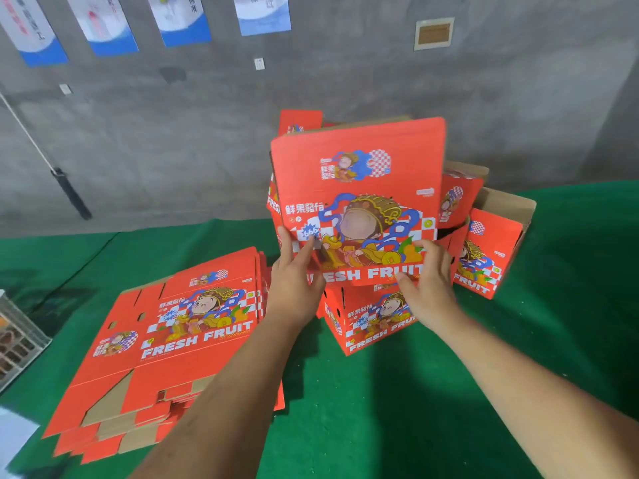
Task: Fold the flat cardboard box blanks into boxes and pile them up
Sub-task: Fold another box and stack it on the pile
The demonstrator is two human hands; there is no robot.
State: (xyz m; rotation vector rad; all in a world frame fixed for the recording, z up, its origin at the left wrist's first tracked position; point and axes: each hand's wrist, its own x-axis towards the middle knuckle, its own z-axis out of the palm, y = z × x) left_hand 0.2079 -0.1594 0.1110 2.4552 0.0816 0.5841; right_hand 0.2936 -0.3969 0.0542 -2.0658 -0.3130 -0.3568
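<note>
The folded red printed cardboard box (356, 198) sat on top of another folded box (370, 316) in the pile on the green-covered bench (380, 409). Perched high and tilted, it could likely slide off or topple its neighbours if released unevenly. Both arms reached forward; the left hand (294, 281) and right hand (428, 281) pressed its front with nearly straight fingers, their grip enclosing nothing. The stack of flat red blanks (166, 340) lay to the left.

A folded red fruit box (359, 188) printed "FRESH FRUIT" with a cartoon figure stands tilted atop another folded box (370, 316). Behind and right of it lie more folded boxes (487, 257), one with its open brown inside showing. Left of it lies a stack of flat red blanks (166, 340), printed side up.
</note>
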